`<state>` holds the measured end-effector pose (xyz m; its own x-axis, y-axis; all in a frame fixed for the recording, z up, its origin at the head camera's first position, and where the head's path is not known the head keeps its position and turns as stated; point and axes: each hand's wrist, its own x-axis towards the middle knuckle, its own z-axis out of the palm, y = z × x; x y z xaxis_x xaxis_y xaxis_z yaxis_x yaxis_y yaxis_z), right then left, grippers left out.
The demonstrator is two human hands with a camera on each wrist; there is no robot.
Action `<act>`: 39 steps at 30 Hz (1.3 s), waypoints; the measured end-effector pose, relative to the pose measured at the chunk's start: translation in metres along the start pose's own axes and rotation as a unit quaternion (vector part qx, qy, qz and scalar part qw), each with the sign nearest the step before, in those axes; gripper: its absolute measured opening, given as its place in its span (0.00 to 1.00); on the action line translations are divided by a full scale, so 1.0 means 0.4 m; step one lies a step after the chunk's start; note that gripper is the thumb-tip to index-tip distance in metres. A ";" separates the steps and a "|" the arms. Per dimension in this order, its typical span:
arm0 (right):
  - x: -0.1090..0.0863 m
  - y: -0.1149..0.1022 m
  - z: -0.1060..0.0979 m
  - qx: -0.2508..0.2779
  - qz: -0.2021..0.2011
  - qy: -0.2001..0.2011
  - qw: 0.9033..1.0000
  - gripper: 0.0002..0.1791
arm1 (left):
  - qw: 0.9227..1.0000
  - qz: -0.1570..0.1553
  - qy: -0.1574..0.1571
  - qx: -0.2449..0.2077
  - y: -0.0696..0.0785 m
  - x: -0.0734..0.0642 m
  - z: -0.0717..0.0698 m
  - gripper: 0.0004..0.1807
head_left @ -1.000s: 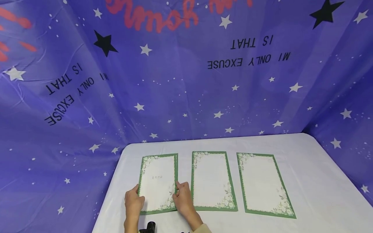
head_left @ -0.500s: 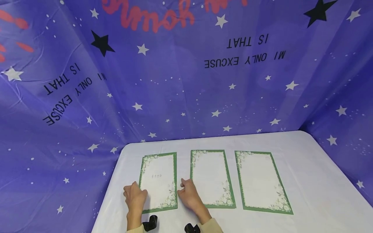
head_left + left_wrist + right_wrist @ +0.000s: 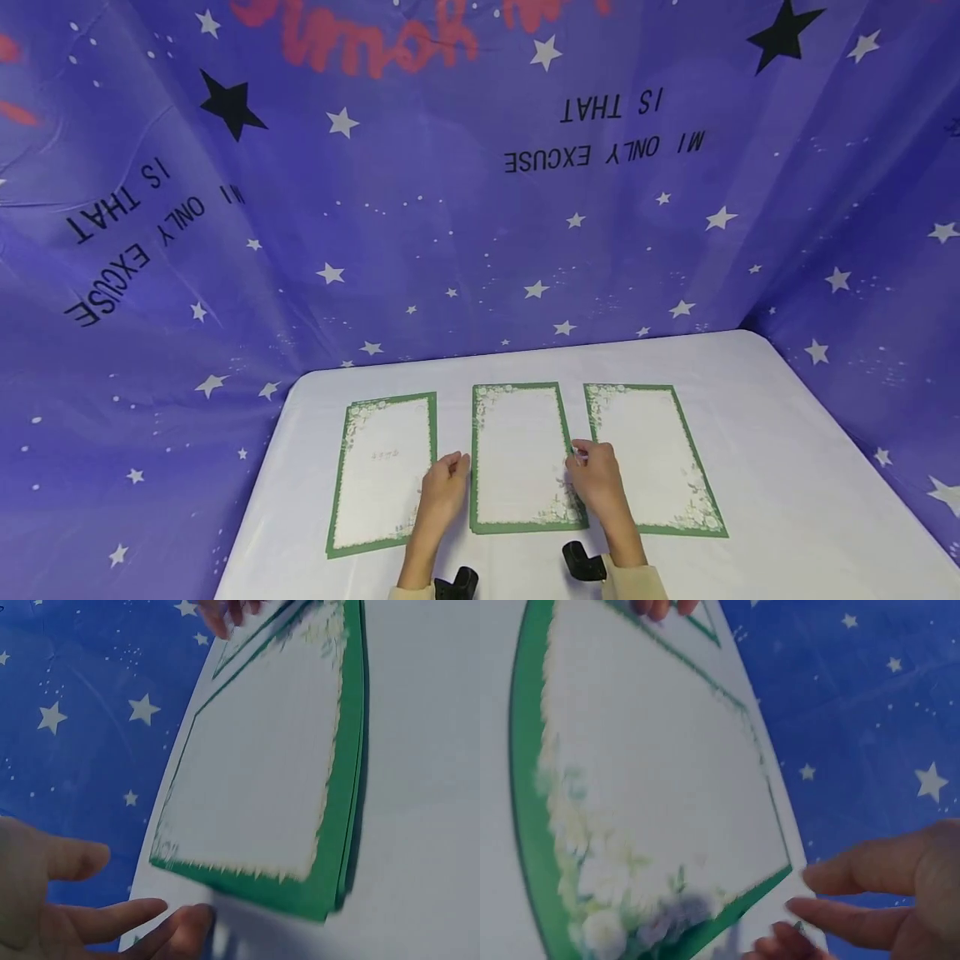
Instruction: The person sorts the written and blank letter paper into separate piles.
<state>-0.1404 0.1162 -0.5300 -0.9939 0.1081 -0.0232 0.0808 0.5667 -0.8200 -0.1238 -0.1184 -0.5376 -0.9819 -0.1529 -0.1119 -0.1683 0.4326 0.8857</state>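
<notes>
Flat on the white table lies the middle sheet of green-bordered, flower-printed paper (image 3: 521,458), one of 3 lying in a row. Its left side has my left hand (image 3: 442,487) beside it, thumb and fingers apart in the left wrist view. By its right side is my right hand (image 3: 600,479), between it and the right sheet (image 3: 652,454), which it partly covers. A gap shows between right thumb and fingers in the right wrist view. Layered edges of the middle paper (image 3: 330,889) suggest more than one sheet. The left sheet (image 3: 382,500) bears a short line of small characters.
The white table (image 3: 780,467) extends right of the papers. A purple curtain with stars (image 3: 450,208) hangs behind and at both sides. Black camera mounts (image 3: 583,562) sit at the wrists, below beige sleeves (image 3: 637,582).
Both hands have let go of the left paper and moved right to the sides of the middle one. The head view has shifted slightly to the right.
</notes>
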 end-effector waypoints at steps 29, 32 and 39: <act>-0.037 0.000 0.072 0.025 0.021 0.058 0.998 0.23 | 0.997 0.038 0.069 0.019 0.017 -0.010 0.069 0.23; -0.029 -0.001 0.046 0.053 0.020 0.055 0.997 0.23 | 0.999 0.030 0.007 -0.033 0.032 -0.010 0.059 0.28; -0.007 0.035 -0.093 0.008 0.035 0.102 0.994 0.24 | 0.987 0.003 -0.093 -0.132 0.090 -0.018 0.124 0.38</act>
<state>-0.1337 0.1543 -0.5200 -0.9499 0.3106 0.0353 0.1458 0.5399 -0.8290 -0.1270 -0.0576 -0.5274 -0.9860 0.0256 -0.1648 -0.1575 0.1828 0.9705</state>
